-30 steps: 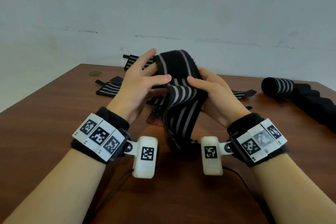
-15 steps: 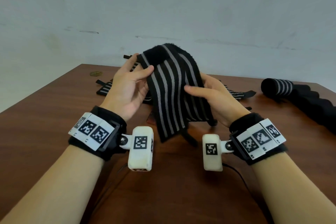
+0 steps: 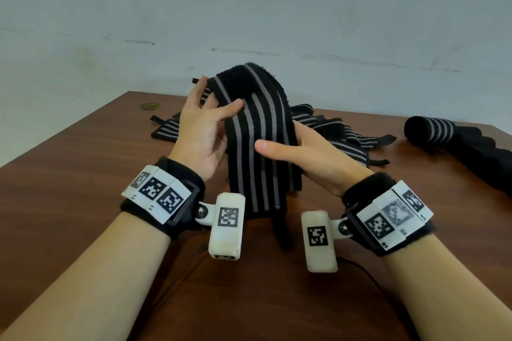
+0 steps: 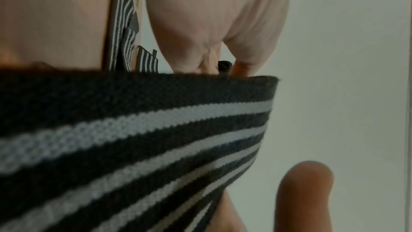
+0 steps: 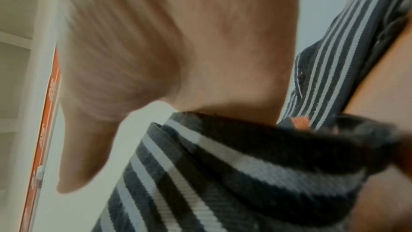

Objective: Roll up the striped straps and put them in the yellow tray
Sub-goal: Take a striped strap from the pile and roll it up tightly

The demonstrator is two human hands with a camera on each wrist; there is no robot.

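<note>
Straightening strap [image 3: 257, 141], now hanging flatter

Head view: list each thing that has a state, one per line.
Held black strap with grey stripes: unrolled, draped over the hands, tail hanging.
Loose striped straps on the brown wooden table: flat, unrolled.
Rolled striped strap at far right: rolled, lying on table.
Left hand: pinching the held strap.
Right hand: fingers behind the strap, thumb in front.

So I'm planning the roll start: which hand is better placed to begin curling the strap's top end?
Probably the left hand: it pinches the strap near its top fold, thumb on the front. The right hand sits lower, supporting mid-strap.
</note>
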